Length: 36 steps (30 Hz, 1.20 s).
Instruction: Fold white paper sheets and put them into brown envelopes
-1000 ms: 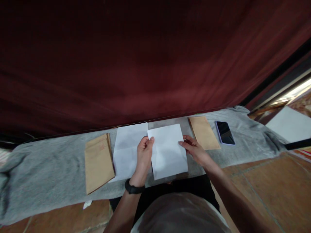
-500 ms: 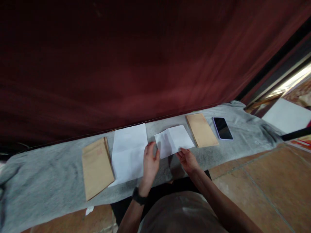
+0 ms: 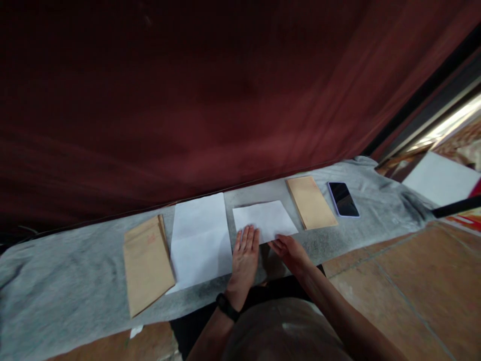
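Note:
A folded white sheet of paper (image 3: 265, 215) lies across the grey cloth in front of me. My left hand (image 3: 246, 255), with a dark band at the wrist, rests flat on the sheet's near left part, fingers stretched out. At the near right edge, my right hand (image 3: 289, 249) pinches the paper between thumb and fingers. To the left lies a larger white sheet (image 3: 201, 240) with crease lines. Beyond it is a stack of brown envelopes (image 3: 148, 263). On the right, another brown envelope (image 3: 312, 203) lies close to the folded sheet.
A phone (image 3: 343, 199) with a pale purple case lies right of the envelope. Grey cloth (image 3: 75, 281) covers the narrow surface, backed by a dark red panel (image 3: 240, 125). Tiled floor (image 3: 394, 281) shows in front, and a white board (image 3: 443, 178) stands at far right.
My left hand has moved right and come down flat onto the folded sheet, which now lies flatter. My right hand stays at the near edge.

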Available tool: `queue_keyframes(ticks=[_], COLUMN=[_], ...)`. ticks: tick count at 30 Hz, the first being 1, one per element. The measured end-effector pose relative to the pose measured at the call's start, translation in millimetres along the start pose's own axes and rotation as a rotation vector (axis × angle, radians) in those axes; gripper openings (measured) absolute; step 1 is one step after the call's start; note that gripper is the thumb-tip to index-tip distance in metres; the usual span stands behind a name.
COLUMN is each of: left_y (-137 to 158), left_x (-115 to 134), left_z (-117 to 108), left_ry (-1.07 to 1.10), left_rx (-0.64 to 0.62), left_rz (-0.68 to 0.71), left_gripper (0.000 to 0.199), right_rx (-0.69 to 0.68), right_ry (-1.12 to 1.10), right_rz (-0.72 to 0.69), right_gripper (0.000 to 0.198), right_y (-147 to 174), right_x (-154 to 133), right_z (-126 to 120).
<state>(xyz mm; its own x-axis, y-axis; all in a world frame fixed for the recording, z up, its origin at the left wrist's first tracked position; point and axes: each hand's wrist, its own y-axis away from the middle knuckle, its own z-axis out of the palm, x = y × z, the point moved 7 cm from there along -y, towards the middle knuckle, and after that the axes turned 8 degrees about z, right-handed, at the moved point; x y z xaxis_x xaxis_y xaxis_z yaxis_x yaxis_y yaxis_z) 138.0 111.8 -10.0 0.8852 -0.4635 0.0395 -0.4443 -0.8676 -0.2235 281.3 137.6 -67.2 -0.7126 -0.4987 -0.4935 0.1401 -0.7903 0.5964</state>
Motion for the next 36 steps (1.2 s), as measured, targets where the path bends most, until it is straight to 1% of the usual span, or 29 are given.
queue_keyframes(ticks=[3,6,8,11,12,13,14,15,17,18,19,21,23,25,27,29,32,36], left_y=[11,18,20,20,20,21,21,22,22,21,19,11,-3,-18,-32,-41,-48,-58], left_x=[-4,-4,-3,-1,-1,-1,0,-1,-1,-2,-3,-3,1,10,19,21,12,-11], left_z=[8,14,17,20,20,19,18,17,13,11,9,6,3,4,11,21,32,40], left_ry=[-0.008,0.001,0.005,0.008,0.012,0.02,0.031,0.044,0.073,0.088,0.103,0.134,0.165,0.19,0.205,0.209,0.204,0.176], left_rx=[-0.073,-0.116,-0.124,-0.145,-0.152,-0.159,-0.164,-0.168,-0.177,-0.184,-0.19,-0.18,-0.129,-0.076,-0.064,-0.072,-0.064,-0.044], left_rz=[-0.032,-0.036,-0.033,-0.031,-0.032,-0.034,-0.033,-0.035,-0.043,-0.051,-0.063,-0.092,-0.1,-0.066,-0.025,-0.013,-0.037,-0.07], left_gripper=[0.068,0.07,0.072,0.072,0.071,0.07,0.069,0.068,0.064,0.061,0.058,0.052,0.049,0.048,0.049,0.051,0.054,0.054], right_rx=[-0.012,-0.062,-0.101,-0.123,-0.116,-0.101,-0.085,-0.08,-0.128,-0.167,-0.207,-0.244,-0.23,-0.211,-0.192,-0.176,-0.147,-0.118], right_ry=[0.081,0.181,0.248,0.399,0.477,0.569,0.68,0.81,1.113,1.272,1.425,1.689,1.875,1.976,2.007,2.005,1.986,1.972], right_rz=[0.013,0.03,0.097,0.257,0.263,0.209,0.093,-0.069,-0.427,-0.579,-0.696,-0.849,-0.942,-0.993,-1.016,-1.021,-1.015,-1.014], right_gripper=[0.026,0.026,0.026,0.037,0.039,0.039,0.038,0.036,0.033,0.035,0.038,0.045,0.05,0.051,0.049,0.049,0.051,0.053], right_y=[5,17,27,42,45,46,46,46,50,53,55,54,52,50,49,49,50,52], right_x=[2,-3,-6,-5,-6,-11,-18,-27,-37,-36,-32,-20,-10,-3,0,1,-1,-3], right_z=[-10,-21,-27,-35,-37,-38,-36,-30,-11,-1,7,15,16,13,11,10,11,14])
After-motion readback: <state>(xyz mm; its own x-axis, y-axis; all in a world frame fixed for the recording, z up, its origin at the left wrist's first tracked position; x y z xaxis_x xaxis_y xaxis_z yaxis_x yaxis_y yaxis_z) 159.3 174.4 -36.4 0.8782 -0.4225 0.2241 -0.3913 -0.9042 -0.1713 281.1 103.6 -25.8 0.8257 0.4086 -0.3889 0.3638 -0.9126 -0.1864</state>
